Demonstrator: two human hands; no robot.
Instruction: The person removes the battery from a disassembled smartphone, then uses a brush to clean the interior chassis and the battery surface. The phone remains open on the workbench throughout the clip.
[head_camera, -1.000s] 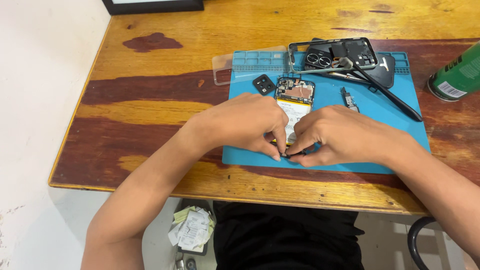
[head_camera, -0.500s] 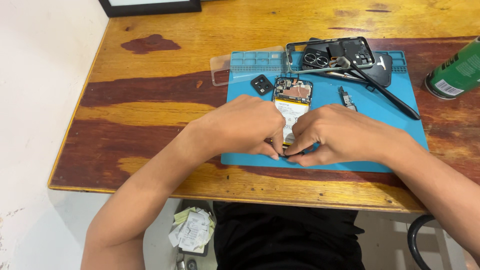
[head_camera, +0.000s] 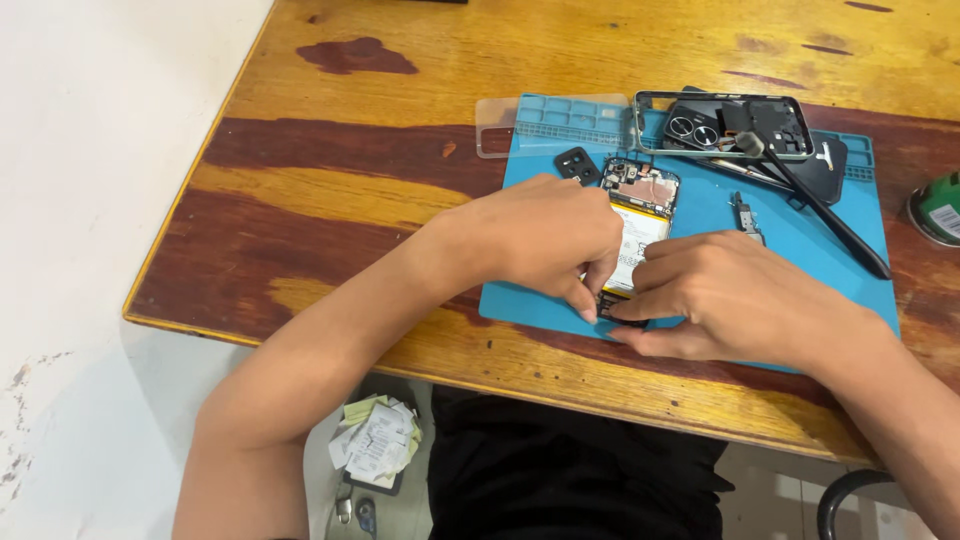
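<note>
Head view: opened phone lies on the blue mat near the middle of the wooden surface, its back already off and battery and boards bare. Its dark frame rests at the far right, a small black camera cover to the far left, black tweezers on the right. By my judgement disassembly is well along, the near end being worked. Left hand and right hand meet there, fingertips pinched on the phone's near edge.

Worn wooden table, pale floor, paper scraps below
</note>
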